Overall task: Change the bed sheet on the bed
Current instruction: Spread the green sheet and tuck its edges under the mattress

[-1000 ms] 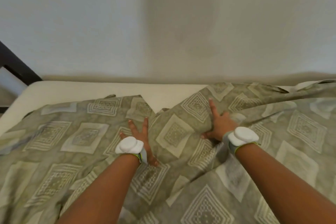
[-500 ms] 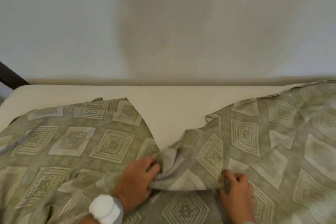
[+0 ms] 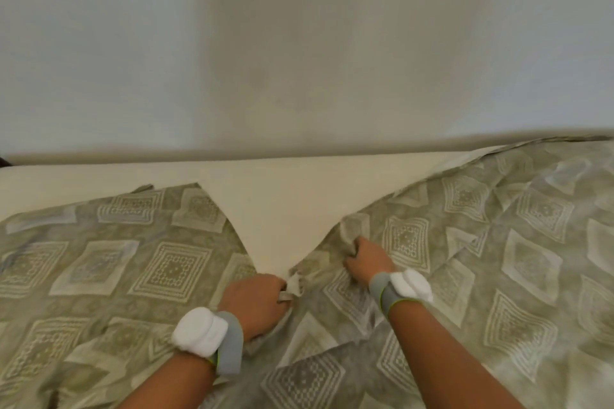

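A grey-green cotton bed sheet printed with pale nested-diamond squares (image 3: 139, 276) lies rumpled over a bare cream mattress (image 3: 282, 209), covering most of it. Along the far side of the mattress a strip of the cream surface is uncovered, and in the middle that strip widens into a deep wedge that points toward the person, where the sheet's edge is drawn back in a V. On the right side of the mattress the sheet reaches almost to the far edge, with its border turned over to show a paler underside. On the left side its border lies further back from the far edge and sits fairly flat.

The left hand (image 3: 255, 302) is at the tip of the bare wedge, fingers curled tight around a bunched fold of the sheet's edge, with a scrap of cloth poking out beside the knuckles. The right hand (image 3: 365, 262) is just to the right of the wedge's tip, on the sheet's slanting edge, also closed into a fist on a gathered clump of the fabric. The two hands are near each other but apart.

Each wrist wears a grey strap carrying a white rounded device (image 3: 199, 332). Both forearms stretch over the sheet from the near side of the mattress. A plain off-white wall (image 3: 299, 43) rises directly behind the mattress's far edge.
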